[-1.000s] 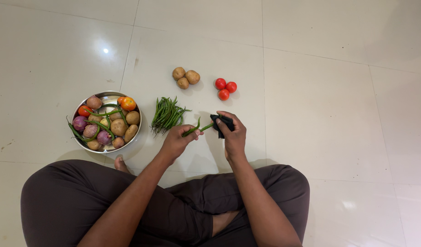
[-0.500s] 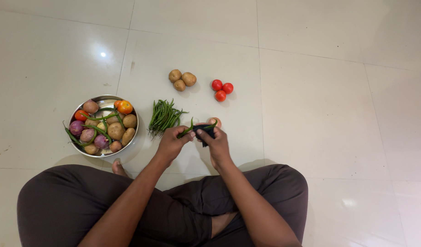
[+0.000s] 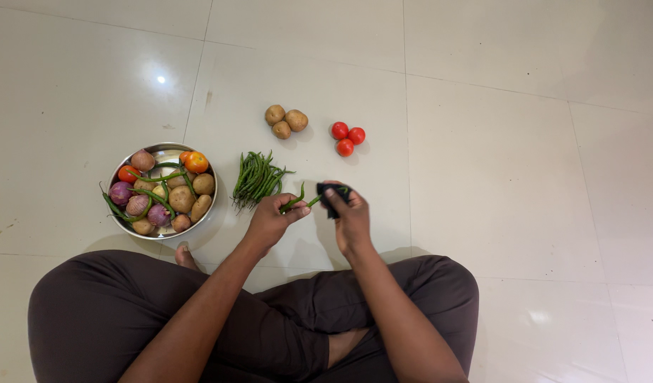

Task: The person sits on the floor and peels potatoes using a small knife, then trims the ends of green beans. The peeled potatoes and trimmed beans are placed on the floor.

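Since a moment ago both hands have drawn apart a touch. My left hand (image 3: 270,220) pinches a green chilli (image 3: 303,202), its long axis running right toward my right hand (image 3: 351,216), closed round a small black tool (image 3: 332,196). Beyond lies the chilli pile (image 3: 257,179).

Glossy tiled floor (image 3: 497,142), shiny metal bowl (image 3: 163,152), matt cloth trousers (image 3: 114,312).
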